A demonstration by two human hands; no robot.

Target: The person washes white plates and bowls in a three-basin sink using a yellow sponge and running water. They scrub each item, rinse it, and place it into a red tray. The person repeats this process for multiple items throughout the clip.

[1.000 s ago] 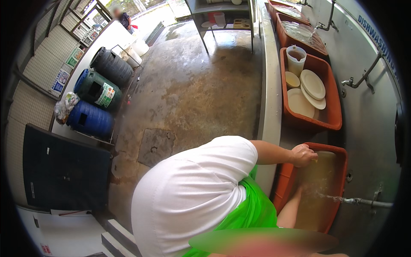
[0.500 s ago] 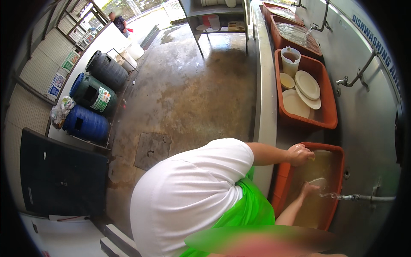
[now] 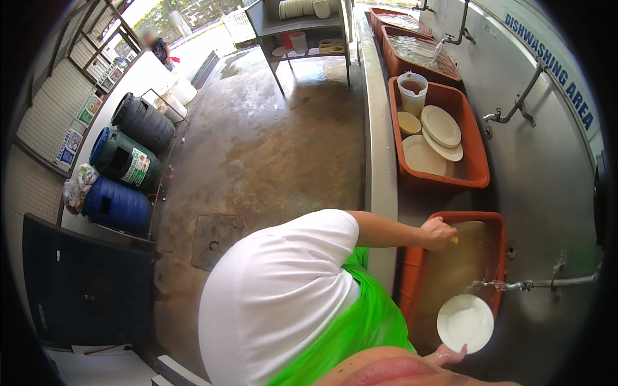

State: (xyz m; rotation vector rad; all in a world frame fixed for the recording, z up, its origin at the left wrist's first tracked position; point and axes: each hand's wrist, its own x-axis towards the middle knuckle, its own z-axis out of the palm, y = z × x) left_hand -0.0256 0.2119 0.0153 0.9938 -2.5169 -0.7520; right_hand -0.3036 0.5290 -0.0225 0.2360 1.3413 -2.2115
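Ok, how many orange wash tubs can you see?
4: nearest tub, by the running spout; second tub, holding plates; third tub and fourth tub, toward the far end. Others may be hidden.

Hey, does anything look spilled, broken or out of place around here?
The floor is patchy with dark stains and a wet-looking shine, and plastic bags sit bunched at the top end of the blue barrel, which looks untidy. The water in the near tub is cloudy, but the held plate shows no visible damage.
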